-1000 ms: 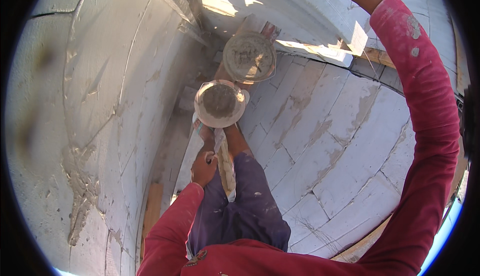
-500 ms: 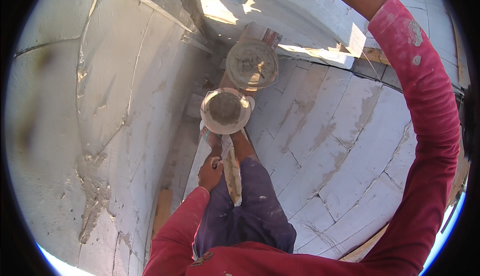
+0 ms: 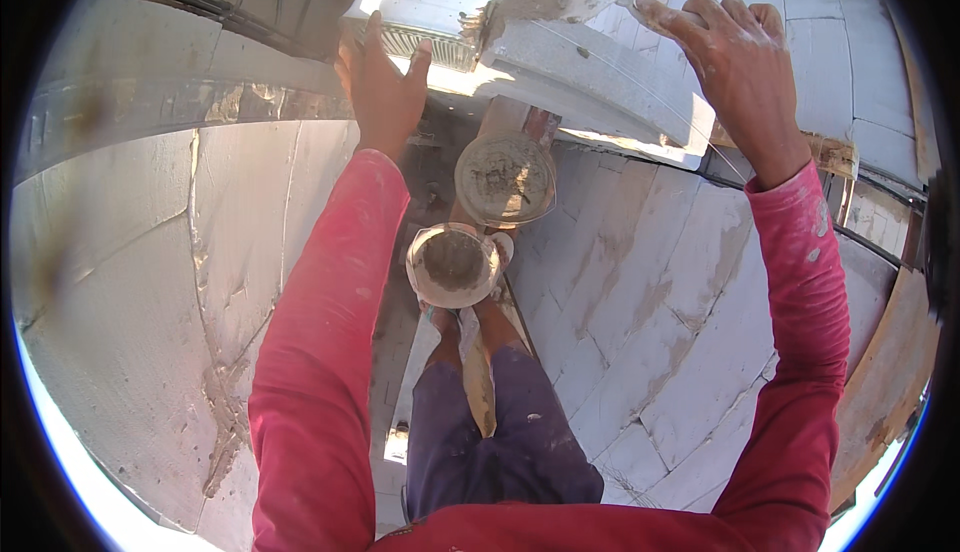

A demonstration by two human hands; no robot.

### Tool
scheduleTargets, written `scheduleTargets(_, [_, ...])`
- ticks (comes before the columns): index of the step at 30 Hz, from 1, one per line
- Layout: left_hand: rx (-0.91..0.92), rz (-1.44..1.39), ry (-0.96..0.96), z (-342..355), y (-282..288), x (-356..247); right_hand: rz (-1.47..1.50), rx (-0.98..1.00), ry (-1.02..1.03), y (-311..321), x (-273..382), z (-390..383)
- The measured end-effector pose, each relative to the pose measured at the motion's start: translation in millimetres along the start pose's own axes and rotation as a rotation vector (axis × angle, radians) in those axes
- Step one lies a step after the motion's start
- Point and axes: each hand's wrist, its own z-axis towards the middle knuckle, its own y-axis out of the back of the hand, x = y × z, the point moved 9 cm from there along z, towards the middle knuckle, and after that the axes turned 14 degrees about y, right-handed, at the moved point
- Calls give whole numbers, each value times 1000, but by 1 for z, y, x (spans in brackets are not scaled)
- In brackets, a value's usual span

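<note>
My left hand [image 3: 388, 87] is raised at the upper left with its fingers spread, beside a pale ribbed piece [image 3: 430, 47]. It holds nothing that I can see. My right hand [image 3: 735, 57] is up at the upper right, fingers curled and thumb side pinched near a smear of grey mortar [image 3: 565, 0]. What it pinches is hidden or too small to name. That mortar lies along the top of a light grey block wall [image 3: 600, 72]. A thin string [image 3: 640, 87] runs across the wall below the hand. Two buckets of grey mortar, a nearer one [image 3: 453, 264] and a farther one [image 3: 505, 180], stand below the hands.
A pale block wall [image 3: 120, 282] with mortar-filled joints rises on the left. On the right is another surface of white blocks [image 3: 620, 332] with grey smears. My feet are on a narrow board [image 3: 410, 402] behind the nearer bucket. Wooden boards [image 3: 885, 382] edge the far right.
My left hand has risen from beside my thigh to the upper left, its fingers now spread. The right hand has come into view at the top. The view has tilted farther up.
</note>
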Motion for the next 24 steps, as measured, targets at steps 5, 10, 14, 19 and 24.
scheduleTargets(5, [50,216,54,32,-17,-13,209,72,-89,-31,6,-29])
scheduleTargets(10, [150,254,92,37,-21,-16,282,105,-105,-58,2,-36])
scheduleTargets(14, [172,218,126,39,-21,-22,323,15,-100,-62,-3,-24])
scheduleTargets(19, [157,131,192,44,-23,-19,308,2,-55,-66,-7,-7])
scheduleTargets(24, [223,134,261,45,-29,-21,294,-3,-21,-64,-13,4])
